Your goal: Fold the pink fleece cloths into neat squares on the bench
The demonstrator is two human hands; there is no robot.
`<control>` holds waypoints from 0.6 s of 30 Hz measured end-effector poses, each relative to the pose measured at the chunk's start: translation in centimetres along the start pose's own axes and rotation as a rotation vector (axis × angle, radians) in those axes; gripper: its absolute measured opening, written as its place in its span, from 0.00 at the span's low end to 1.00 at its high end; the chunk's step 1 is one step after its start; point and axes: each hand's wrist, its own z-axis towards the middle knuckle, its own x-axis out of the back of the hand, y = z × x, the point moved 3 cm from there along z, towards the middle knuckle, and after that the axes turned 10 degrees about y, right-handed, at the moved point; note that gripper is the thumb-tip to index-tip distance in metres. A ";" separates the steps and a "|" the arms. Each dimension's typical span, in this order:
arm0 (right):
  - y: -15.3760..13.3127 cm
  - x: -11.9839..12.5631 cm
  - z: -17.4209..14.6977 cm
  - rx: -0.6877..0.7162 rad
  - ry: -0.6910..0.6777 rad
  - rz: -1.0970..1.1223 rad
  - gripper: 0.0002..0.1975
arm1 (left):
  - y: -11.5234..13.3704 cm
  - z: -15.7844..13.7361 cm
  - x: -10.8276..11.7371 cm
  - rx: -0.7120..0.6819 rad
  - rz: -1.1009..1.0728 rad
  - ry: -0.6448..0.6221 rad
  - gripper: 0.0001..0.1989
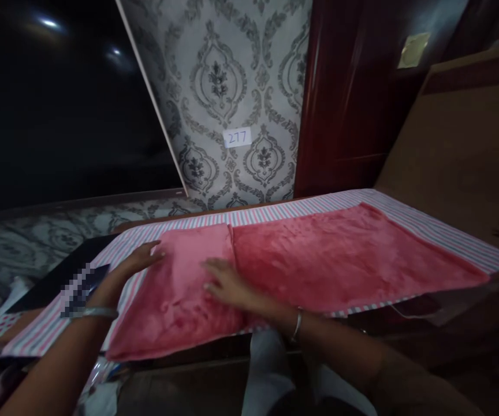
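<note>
A pink plush towel lies spread on a striped cloth, its left part folded over on itself into a thicker panel with an edge near the middle. My left hand is at the upper left edge of the folded part, fingers stretched out and apart. Over the folded part is my right hand, fingers spread and slightly blurred. Neither hand grips the fabric. Whether the right palm presses on the towel or hovers just over it, I cannot tell.
The striped cloth covers the table under the towel. A large cardboard box stands at the right. A dark television screen is at the left, and a paper label reading 277 is on the patterned wall. Plastic-wrapped items lie at the lower left.
</note>
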 end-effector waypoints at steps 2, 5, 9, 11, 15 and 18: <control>3.2 2.8 0.3 -0.079 0.094 -0.075 0.27 | 2.3 -0.7 -2.0 -0.047 -0.026 -0.103 0.20; 7.5 6.2 -0.4 -0.158 0.212 -0.060 0.26 | 6.8 -2.8 -6.3 -0.143 -0.206 -0.137 0.16; 11.2 8.9 -3.3 -0.180 0.292 -0.052 0.25 | 11.9 -4.7 -12.3 -0.166 -0.086 -0.112 0.11; 12.4 9.6 -4.9 -0.163 0.295 -0.057 0.23 | 13.4 -5.3 -14.6 -0.152 -0.001 -0.096 0.13; 13.4 10.3 -7.3 -0.131 0.294 -0.064 0.22 | 14.0 -6.5 -17.3 -0.097 0.161 -0.065 0.18; 13.3 10.4 -8.0 -0.097 0.300 -0.090 0.21 | 13.5 -7.7 -17.8 -0.103 0.215 -0.038 0.19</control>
